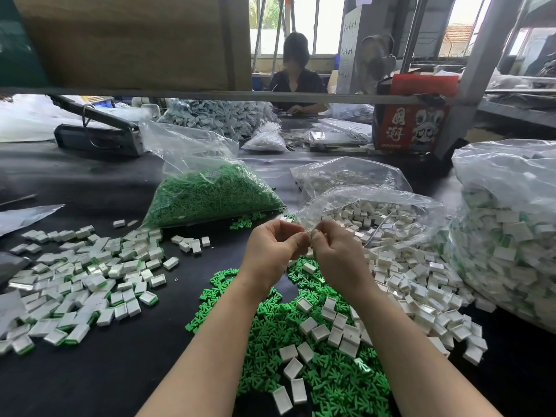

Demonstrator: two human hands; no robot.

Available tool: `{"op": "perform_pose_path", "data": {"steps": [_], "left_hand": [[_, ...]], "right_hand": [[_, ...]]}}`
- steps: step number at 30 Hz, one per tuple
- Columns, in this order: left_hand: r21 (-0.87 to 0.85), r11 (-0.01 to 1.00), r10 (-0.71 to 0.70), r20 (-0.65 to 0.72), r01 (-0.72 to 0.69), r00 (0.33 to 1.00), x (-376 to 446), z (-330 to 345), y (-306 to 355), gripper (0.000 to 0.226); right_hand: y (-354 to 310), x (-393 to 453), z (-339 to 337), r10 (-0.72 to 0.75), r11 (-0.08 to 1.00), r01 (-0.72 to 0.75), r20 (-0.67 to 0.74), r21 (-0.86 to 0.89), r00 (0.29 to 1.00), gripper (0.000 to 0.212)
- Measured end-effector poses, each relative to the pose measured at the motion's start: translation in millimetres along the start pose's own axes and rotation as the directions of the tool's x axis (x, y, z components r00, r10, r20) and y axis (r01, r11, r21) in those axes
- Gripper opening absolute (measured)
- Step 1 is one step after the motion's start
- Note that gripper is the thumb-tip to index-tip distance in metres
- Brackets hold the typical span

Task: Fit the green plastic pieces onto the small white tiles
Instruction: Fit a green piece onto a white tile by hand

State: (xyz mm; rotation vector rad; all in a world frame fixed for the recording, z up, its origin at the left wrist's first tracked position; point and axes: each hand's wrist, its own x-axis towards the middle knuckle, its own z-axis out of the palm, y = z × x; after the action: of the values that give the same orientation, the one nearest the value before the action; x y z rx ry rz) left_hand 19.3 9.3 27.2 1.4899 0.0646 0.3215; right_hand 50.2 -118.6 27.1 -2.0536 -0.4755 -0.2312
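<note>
Watching from afar, I note loose green pieces (301,368) and white tiles (340,329) nearest. Above them, left hand (272,246) and right hand (337,251) meet, fingers curled; the pinched item is hidden. Misalignment risks dropping it into the heap.

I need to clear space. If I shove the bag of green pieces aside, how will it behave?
The bag of green pieces would probably sag and shift, not slide stiffly: thin film, loose fill. Its open mouth may spill more; strays already lie at its edge.
</note>
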Motion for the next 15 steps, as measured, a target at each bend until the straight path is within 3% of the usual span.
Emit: {"op": "perform_pose_path", "data": {"steps": [2,4,7,10,15], "left_hand": [[0.009,0.999,-0.033,0.007,0.033,0.999,1.0,-1.9,-1.6,0.008],[0.023,0.996,-0.09,0.06,0.089,0.994,0.7,-4.1,-2.8,0.013],[0.184,0.975,-0.159,0.194,0.123,0.968,-0.6,-6.3,-6.0,0.025],[0.235,0.969,-0.139,0.259,0.077,0.956,-0.8,-4.9,-8.8,0.034],[0.249,0.968,-0.094,0.232,0.034,0.968,-2.3,-0.6,-10.3,0.033]], "right_hand": [[-0.1,-1.9,0.2,-0.046,0.996,0.044,-0.021,-0.074,0.999,0.019],[-0.1,-3.1,2.0,-0.053,0.998,0.052,-0.044,-0.023,0.998,0.022],[-2.4,-3.7,4.9,-0.038,0.998,0.041,-0.06,0.05,0.997,0.026],[-2.8,-4.3,6.1,-0.019,0.996,0.023,-0.043,0.089,0.999,0.027],[0.7,-4.7,8.4,-0.025,0.999,0.025,0.006,0.021,1.0,0.025]]}}
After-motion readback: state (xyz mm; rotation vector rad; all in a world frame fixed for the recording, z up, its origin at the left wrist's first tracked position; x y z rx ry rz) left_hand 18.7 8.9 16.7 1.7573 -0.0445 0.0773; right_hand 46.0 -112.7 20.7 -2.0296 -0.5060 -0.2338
